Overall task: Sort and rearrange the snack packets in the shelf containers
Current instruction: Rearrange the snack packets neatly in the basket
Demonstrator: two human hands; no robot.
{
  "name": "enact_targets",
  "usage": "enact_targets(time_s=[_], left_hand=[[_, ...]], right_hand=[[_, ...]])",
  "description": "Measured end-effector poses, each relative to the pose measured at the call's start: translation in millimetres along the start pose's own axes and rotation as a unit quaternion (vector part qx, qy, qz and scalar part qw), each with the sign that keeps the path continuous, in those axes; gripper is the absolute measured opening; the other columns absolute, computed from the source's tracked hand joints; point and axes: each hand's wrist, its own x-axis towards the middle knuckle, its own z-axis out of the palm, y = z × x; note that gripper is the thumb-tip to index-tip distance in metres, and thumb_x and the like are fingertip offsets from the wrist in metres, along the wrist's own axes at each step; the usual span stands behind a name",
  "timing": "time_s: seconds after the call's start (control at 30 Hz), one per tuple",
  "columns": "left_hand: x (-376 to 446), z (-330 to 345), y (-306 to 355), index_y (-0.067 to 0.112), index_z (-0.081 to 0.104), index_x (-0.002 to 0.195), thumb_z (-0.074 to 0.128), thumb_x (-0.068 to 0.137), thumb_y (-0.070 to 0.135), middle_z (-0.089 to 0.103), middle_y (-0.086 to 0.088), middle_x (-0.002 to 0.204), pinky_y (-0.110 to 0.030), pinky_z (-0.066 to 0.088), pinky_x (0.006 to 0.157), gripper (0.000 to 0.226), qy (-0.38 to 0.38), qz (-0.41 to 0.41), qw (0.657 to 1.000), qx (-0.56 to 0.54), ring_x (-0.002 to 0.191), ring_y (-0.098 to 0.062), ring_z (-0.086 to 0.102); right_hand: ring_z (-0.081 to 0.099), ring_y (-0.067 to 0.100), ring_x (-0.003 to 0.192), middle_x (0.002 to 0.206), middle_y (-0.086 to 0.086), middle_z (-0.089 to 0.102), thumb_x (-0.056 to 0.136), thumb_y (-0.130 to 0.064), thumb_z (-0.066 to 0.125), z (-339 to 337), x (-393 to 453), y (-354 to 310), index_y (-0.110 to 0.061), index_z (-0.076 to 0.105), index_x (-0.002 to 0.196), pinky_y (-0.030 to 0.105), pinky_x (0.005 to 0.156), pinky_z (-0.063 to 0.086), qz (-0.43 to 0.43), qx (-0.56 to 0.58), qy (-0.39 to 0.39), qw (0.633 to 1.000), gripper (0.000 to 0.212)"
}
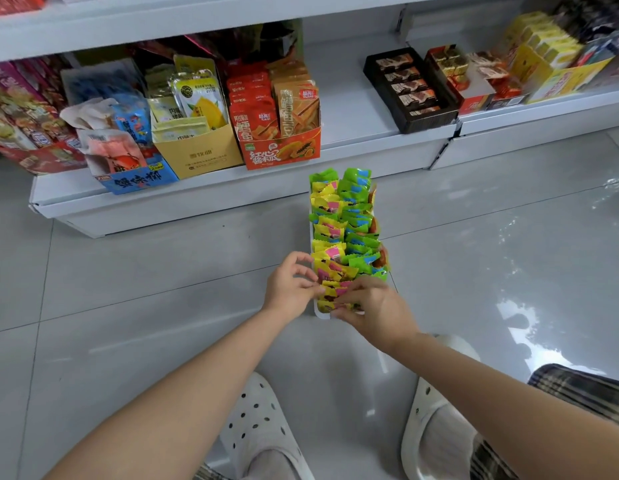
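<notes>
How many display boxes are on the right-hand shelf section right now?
4 that I can make out: a black box at the left end, a red box beside it, another red box, then a yellow box. More may sit out of frame.

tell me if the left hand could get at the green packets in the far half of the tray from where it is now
Probably yes. The left hand is at the near end of the white tray, touching the yellow packets. The green packets stand uncovered in the row beside them, and nothing lies between; it would only need to stretch forward.
</notes>
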Motion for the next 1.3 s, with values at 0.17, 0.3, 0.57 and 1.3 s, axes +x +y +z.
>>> enact_targets(time_s=[0.17,0.3,0.57,1.3], left_hand=[[-11.9,-10.0,31.1,0.012,0.054,0.121,0.076,0.072,-0.013,0.060,-0.005,0.081,-0.013,0.049,0.062,0.060,-0.031,0.062,0.997,-0.029,0.061,-0.002,0.061],[-33.0,-21.2,80.2,0.014,0.056,0.121,0.073,0.074,-0.015,0.063,-0.005,0.082,-0.017,0.053,0.067,0.058,-0.043,0.101,0.989,-0.103,0.067,-0.005,0.063],[-88.8,-50.5,169.5,0.017,0.058,0.123,0.065,0.091,0.015,0.069,-0.006,0.111,-0.026,0.049,0.081,0.033,-0.065,0.070,0.977,-0.192,0.094,-0.011,0.064],[-174.2,-61.7,170.5,0.012,0.065,0.098,0.048,0.092,0.038,0.072,-0.014,0.101,-0.039,0.060,0.074,0.032,-0.186,-0.072,0.922,-0.332,0.085,-0.025,0.070]], right_hand=[[0.057,0.001,0.070,0.099,-0.002,0.060,0.081,-0.026,0.078,-33.3,-7.3,1.8,-0.018,0.074,0.107,0.004,0.067,0.041,0.090,0.119,0.052,0.987,0.028],[0.062,0.000,0.085,0.092,-0.019,0.064,0.079,-0.028,0.080,-62.0,-1.5,-20.9,-0.029,0.070,0.102,0.010,0.076,0.046,0.125,0.220,0.036,0.967,0.025],[0.063,0.019,0.068,0.080,0.011,0.070,0.088,-0.009,0.070,-165.3,12.8,-102.4,-0.002,0.067,0.088,0.018,0.055,0.054,0.138,0.446,0.085,0.880,0.008],[0.060,0.008,0.071,0.095,0.006,0.071,0.088,-0.014,0.070,-216.9,4.0,-131.7,-0.008,0.072,0.104,0.013,0.052,0.043,0.217,0.543,0.049,0.810,0.017]])
